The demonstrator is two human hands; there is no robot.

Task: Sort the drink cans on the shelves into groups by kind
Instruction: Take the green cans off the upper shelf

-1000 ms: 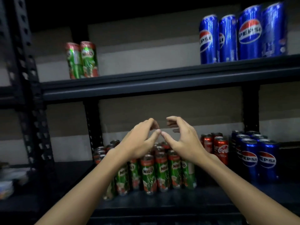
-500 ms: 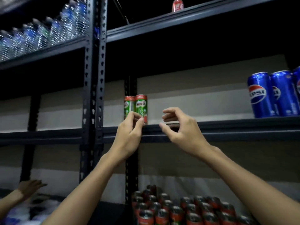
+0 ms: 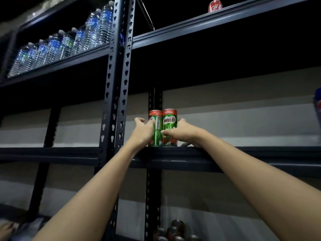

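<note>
Two green Milo cans stand side by side at the left end of the middle shelf [image 3: 225, 152]. My left hand [image 3: 142, 132] wraps round the left Milo can [image 3: 157, 129], thumb across its front. My right hand [image 3: 180, 132] wraps round the right Milo can [image 3: 169, 121], thumb across its lower front. Both cans stand upright on the shelf. A red cola can [image 3: 215, 6] stands alone on the top shelf. The edge of a blue Pepsi can [image 3: 318, 105] shows at the far right of the middle shelf.
A perforated black upright [image 3: 116, 84] stands just left of the cans. Several water bottles [image 3: 69, 42] line the upper left shelf. Can tops [image 3: 173, 230] show on the bottom shelf. Another person's hand [image 3: 6, 228] is at the lower left corner.
Both hands have risen from above the bottom shelf's Milo cans to the middle shelf and closed round the two Milo cans. The view has tilted up and to the left.
</note>
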